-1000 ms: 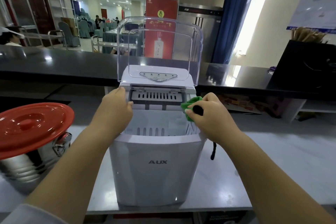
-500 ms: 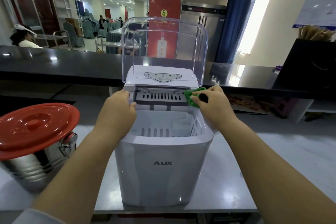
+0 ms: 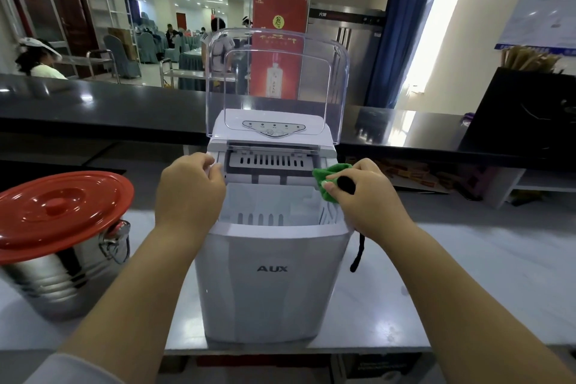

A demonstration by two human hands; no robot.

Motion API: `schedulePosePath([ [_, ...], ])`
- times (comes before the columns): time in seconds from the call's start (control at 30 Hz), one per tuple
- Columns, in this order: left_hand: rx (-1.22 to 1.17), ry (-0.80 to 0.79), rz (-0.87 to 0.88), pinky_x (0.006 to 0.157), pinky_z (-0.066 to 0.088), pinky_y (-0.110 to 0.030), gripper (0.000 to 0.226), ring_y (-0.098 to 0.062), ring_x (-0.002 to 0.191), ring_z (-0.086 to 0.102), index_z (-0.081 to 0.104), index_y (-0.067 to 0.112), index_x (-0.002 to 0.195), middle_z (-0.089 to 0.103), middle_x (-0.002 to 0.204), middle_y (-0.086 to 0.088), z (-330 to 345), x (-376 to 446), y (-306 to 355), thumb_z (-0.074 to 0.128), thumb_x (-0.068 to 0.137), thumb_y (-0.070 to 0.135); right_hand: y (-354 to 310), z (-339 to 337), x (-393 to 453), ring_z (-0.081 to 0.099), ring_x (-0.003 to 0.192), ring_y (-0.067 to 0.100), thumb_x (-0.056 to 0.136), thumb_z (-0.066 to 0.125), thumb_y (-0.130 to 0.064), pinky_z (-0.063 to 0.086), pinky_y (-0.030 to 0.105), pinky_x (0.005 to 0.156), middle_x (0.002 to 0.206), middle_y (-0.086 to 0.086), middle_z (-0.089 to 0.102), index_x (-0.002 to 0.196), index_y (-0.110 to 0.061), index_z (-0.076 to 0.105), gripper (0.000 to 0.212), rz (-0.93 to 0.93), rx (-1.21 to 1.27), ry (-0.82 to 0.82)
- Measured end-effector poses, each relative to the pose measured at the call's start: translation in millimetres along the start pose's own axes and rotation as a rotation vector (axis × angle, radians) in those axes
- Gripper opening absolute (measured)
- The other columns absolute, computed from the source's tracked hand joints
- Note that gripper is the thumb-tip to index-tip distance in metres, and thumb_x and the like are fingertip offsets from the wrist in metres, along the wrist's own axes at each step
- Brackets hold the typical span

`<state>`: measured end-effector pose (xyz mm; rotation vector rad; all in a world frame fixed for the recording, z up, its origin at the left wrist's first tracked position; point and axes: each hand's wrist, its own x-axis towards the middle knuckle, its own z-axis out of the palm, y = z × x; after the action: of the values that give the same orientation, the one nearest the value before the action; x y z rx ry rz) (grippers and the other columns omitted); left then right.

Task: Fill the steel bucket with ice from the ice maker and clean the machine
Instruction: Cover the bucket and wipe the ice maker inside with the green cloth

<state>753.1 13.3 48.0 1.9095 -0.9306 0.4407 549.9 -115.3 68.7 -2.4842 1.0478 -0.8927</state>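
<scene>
A white AUX ice maker [image 3: 271,284] stands in front of me on the counter, its clear lid [image 3: 277,81] raised upright. My left hand [image 3: 190,193] grips the machine's upper left rim. My right hand [image 3: 367,193] holds a green cloth [image 3: 327,176] with a black handle against the upper right rim of the opening. A black cord [image 3: 358,254] hangs below that hand. The inner basket [image 3: 268,212] looks white; I cannot tell if it holds ice. The steel bucket [image 3: 59,277] stands at the left, covered by a red lid [image 3: 59,209].
A grey counter [image 3: 467,274] carries the machine and bucket. A dark raised bar top [image 3: 93,109] runs behind. A black box [image 3: 526,115] with sticks stands at the far right. People sit in the dining hall beyond.
My right hand slid the cloth back along the right rim toward the rear and then a little forward. My left hand stayed on the left rim.
</scene>
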Motion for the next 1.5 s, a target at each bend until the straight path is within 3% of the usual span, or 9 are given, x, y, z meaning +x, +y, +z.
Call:
schedulePosePath([
  [0.3, 0.048, -0.028, 0.056, 0.071, 0.044, -0.032, 0.014, -0.027, 0.079, 0.055, 0.069, 0.003, 0.093, 0.066, 0.093, -0.016, -5.3, -13.7, -0.5, 0.059, 0.089, 0.012, -2.0, -11.4, -43.0, 0.053, 0.079, 0.014, 0.092, 0.057, -0.036, 0.049, 0.034, 0.074, 0.088, -0.002, 0.048, 0.089, -0.010, 0.070, 0.030, -0.015, 0.047, -0.014],
  [0.5, 0.086, -0.046, 0.116, 0.084, 0.037, -0.040, 0.019, -0.037, 0.099, 0.055, 0.070, 0.008, 0.100, 0.064, 0.104, -0.012, -7.2, -35.1, 13.6, 0.068, 0.084, 0.017, -0.9, -19.8, -53.3, 0.056, 0.081, 0.008, 0.090, 0.060, -0.032, 0.045, 0.019, 0.075, 0.091, -0.002, 0.054, 0.083, -0.024, 0.069, 0.014, 0.037, 0.359, -0.060],
  [0.63, -0.028, -0.080, 0.209, 0.085, 0.033, -0.035, 0.024, -0.024, 0.103, 0.048, 0.068, 0.015, 0.106, 0.062, 0.108, -0.004, -12.1, -53.3, 41.3, 0.069, 0.083, 0.025, -2.9, -28.5, -60.6, 0.061, 0.079, 0.010, 0.084, 0.062, -0.036, 0.047, 0.021, 0.073, 0.089, 0.000, 0.065, 0.087, -0.022, 0.069, 0.016, 0.112, 0.625, -0.082],
  [0.8, -0.338, -0.382, 0.270, 0.089, 0.041, -0.020, 0.035, -0.003, 0.109, 0.048, 0.054, 0.037, 0.117, 0.053, 0.114, 0.017, -19.9, -68.9, 80.0, 0.061, 0.084, 0.047, -5.5, -45.1, -69.7, 0.069, 0.078, 0.021, 0.077, 0.060, -0.032, 0.057, 0.031, 0.071, 0.085, 0.010, 0.073, 0.094, -0.010, 0.071, 0.030, 0.127, 0.977, -0.142],
  [0.9, -0.526, -0.534, 0.192, 0.076, 0.050, -0.012, 0.027, 0.004, 0.097, 0.057, 0.053, 0.047, 0.106, 0.060, 0.102, 0.023, -26.0, -77.7, 96.0, 0.054, 0.081, 0.056, -1.6, -51.6, -74.1, 0.069, 0.081, 0.024, 0.077, 0.060, -0.030, 0.058, 0.032, 0.071, 0.087, 0.012, 0.073, 0.094, -0.010, 0.071, 0.029, 0.135, 1.065, -0.124],
  [1.1, -0.549, -0.484, 0.106, 0.053, 0.051, -0.018, 0.016, -0.006, 0.061, 0.062, 0.064, 0.033, 0.076, 0.065, 0.064, 0.007, -24.7, -94.7, 108.9, 0.057, 0.090, 0.029, 11.8, -51.6, -84.8, 0.069, 0.077, 0.016, 0.075, 0.063, -0.031, 0.055, 0.023, 0.066, 0.083, 0.006, 0.073, 0.089, -0.012, 0.072, 0.025, 0.138, 0.993, -0.018],
  [1.3, -0.536, -0.480, 0.012, 0.048, 0.041, -0.017, 0.019, -0.005, 0.053, 0.052, 0.063, 0.023, 0.076, 0.058, 0.059, 0.002, -19.6, -109.9, 105.4, 0.054, 0.092, 0.028, 23.6, -40.6, -96.6, 0.065, 0.076, 0.015, 0.075, 0.066, -0.038, 0.053, 0.024, 0.067, 0.082, 0.009, 0.068, 0.082, -0.013, 0.071, 0.027, 0.152, 0.875, 0.052],
  [1.4, -0.616, -0.584, -0.043, 0.048, 0.041, -0.020, 0.015, -0.008, 0.052, 0.047, 0.065, 0.033, 0.091, 0.051, 0.056, -0.001, -19.0, -113.0, 99.9, 0.051, 0.094, 0.028, 25.3, -37.4, -102.3, 0.064, 0.085, 0.022, 0.074, 0.066, -0.045, 0.054, 0.033, 0.074, 0.092, 0.010, 0.066, 0.083, -0.020, 0.071, 0.027, 0.155, 0.827, 0.084],
  [1.5, -0.623, -0.708, -0.065, 0.055, 0.048, -0.020, 0.022, -0.007, 0.062, 0.055, 0.071, 0.035, 0.087, 0.063, 0.069, 0.002, -21.7, -114.5, 97.6, 0.050, 0.090, 0.041, 21.5, -40.6, -107.3, 0.062, 0.077, 0.015, 0.076, 0.063, -0.043, 0.053, 0.030, 0.070, 0.077, -0.002, 0.066, 0.080, -0.019, 0.070, 0.025, 0.154, 0.806, 0.097],
])
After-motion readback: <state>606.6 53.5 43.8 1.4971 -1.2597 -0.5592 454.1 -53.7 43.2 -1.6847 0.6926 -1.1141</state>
